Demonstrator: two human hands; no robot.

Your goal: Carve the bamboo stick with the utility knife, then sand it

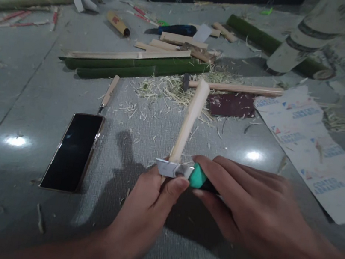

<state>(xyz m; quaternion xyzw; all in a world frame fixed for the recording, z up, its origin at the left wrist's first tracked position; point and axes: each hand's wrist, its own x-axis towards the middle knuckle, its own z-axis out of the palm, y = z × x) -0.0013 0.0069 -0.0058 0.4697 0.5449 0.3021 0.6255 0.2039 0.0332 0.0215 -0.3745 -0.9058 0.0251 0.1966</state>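
A pale strip of bamboo or wood [189, 121] slants up and away from my left hand [149, 199], which is closed around its near end. My left thumb presses near the blade of a utility knife [198, 176] with a green and black handle. My right hand [246, 201] is wrapped around that handle. The blade lies crosswise over the strip, just above my left fingers. Part of the strip's lower end is hidden by my left hand.
A phone [73, 151] lies on the left, with a small wooden-handled tool [109, 94] beyond it. Further back are green bamboo pieces [139, 66], a hammer [233, 87], shavings [172, 88] and dark red sandpaper [232, 104]. Printed abrasive paper [312, 146] lies right.
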